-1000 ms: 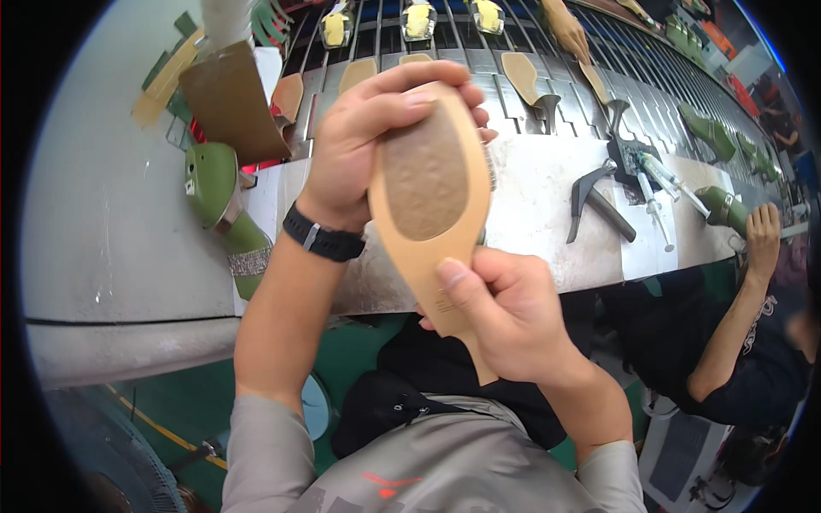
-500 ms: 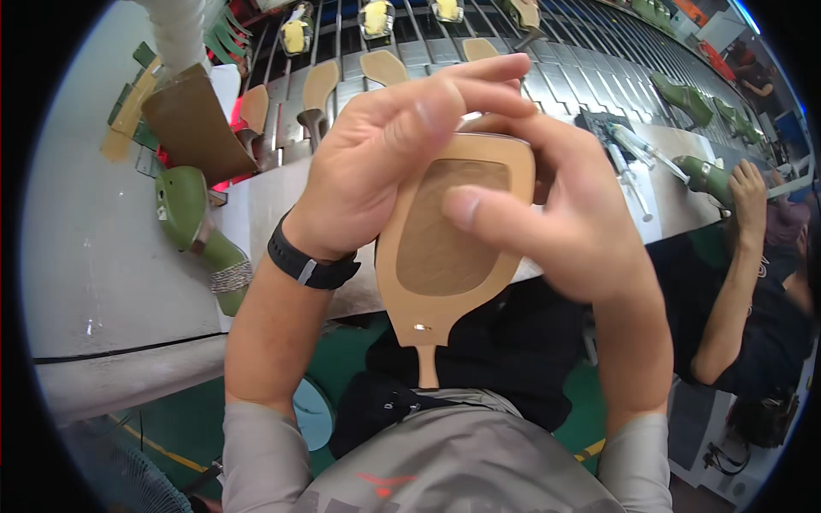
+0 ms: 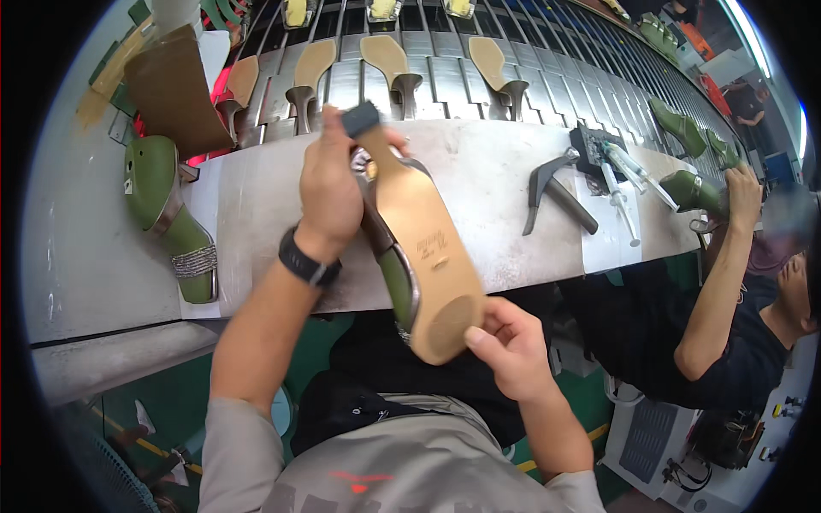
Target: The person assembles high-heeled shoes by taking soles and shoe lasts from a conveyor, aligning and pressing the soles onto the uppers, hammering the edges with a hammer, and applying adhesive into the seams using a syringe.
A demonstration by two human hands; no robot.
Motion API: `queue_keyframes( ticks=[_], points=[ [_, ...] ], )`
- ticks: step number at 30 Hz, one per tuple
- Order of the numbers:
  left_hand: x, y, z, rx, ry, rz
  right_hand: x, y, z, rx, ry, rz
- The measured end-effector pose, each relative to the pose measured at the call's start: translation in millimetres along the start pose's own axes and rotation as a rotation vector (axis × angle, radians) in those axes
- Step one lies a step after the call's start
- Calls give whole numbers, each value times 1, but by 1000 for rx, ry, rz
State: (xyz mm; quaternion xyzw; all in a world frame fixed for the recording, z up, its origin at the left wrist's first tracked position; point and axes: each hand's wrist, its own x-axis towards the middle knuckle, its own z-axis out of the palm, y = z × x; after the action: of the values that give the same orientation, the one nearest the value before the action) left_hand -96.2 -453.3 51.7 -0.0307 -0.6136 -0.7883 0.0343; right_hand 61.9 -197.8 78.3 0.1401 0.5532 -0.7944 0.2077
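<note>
While a green shoe with a glittering band [image 3: 177, 222] rests well to the left of the left hand [image 3: 332, 192], a brown board [image 3: 175, 90] leans beyond that shoe, also left of the hand. Four heeled tan soles [image 3: 315, 64] line the metal rack [image 3: 445, 96] on the far side of the left hand. That hand, wearing a black watch, is closed around the heel end of the held shoe [image 3: 428, 231], which slants between both hands above the bench [image 3: 487, 197], tan underside up, green side toward the left. At its toe end the right hand [image 3: 510, 346] is half curled, thumb touching the sole's edge; whether it grips I cannot tell. Beyond and right of this hand lie a hammer [image 3: 554, 192], then a black block [image 3: 592, 152] and syringes [image 3: 623, 201]; farther right, a co-worker's hand [image 3: 742, 197] touches another green shoe [image 3: 694, 192].
</note>
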Motion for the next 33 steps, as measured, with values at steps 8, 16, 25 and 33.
queue_keyframes(
  ticks=[8,16,25,33],
  points=[
    [16,-7,-3,31,-290,141,96,-135,93,-1143,-222,-615],
    [16,-4,-10,53,-297,1,100,-127,97,-1385,-353,-1093],
    [20,-5,-12,69,-342,95,135,-86,77,-1188,-414,-1509],
    [21,-6,-14,87,-355,119,142,-84,76,-1164,-405,-1533]
  ],
)
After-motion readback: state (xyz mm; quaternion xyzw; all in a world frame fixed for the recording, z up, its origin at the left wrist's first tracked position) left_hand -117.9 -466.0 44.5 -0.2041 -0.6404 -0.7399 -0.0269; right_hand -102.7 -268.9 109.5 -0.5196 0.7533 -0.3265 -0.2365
